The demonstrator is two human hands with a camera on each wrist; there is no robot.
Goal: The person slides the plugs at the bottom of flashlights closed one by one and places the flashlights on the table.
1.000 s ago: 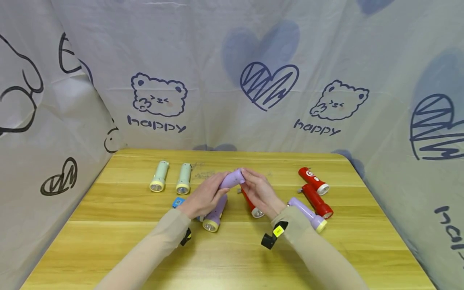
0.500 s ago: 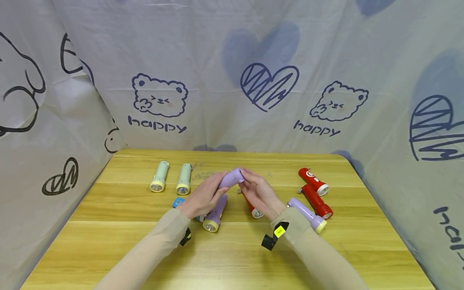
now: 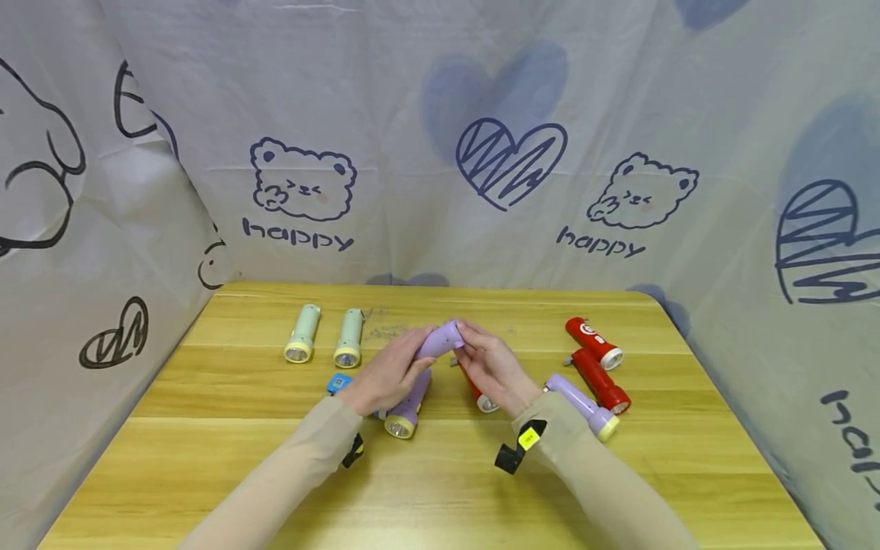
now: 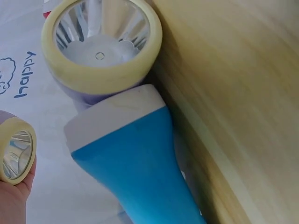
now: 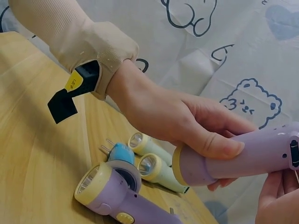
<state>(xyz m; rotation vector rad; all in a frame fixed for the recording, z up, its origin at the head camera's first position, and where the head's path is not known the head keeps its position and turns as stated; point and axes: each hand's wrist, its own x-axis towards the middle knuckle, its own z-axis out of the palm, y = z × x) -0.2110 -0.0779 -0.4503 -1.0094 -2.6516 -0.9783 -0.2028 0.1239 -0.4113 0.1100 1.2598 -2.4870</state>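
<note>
A lilac flashlight (image 3: 440,341) with a pale yellow head is held above the table. My left hand (image 3: 389,373) grips it near the head, the thumb along its body (image 5: 254,157) in the right wrist view. At the tail end, my right hand (image 3: 496,368) pinches the flashlight with thumb and fingertips; a thin metal bit shows by those fingers (image 5: 275,196). Beneath the hands lie another lilac flashlight (image 3: 407,409), a red flashlight (image 3: 477,388) partly covered by the right hand, and a blue flashlight (image 4: 135,163) with a white head, mostly hidden in the head view.
Two mint-green flashlights (image 3: 302,334) stand apart at the back left of the wooden table (image 3: 440,489). On the right lie two red flashlights (image 3: 600,380) and a lilac flashlight (image 3: 580,405) touching or nearly touching one another. Printed cloth (image 3: 412,153) walls the back and sides.
</note>
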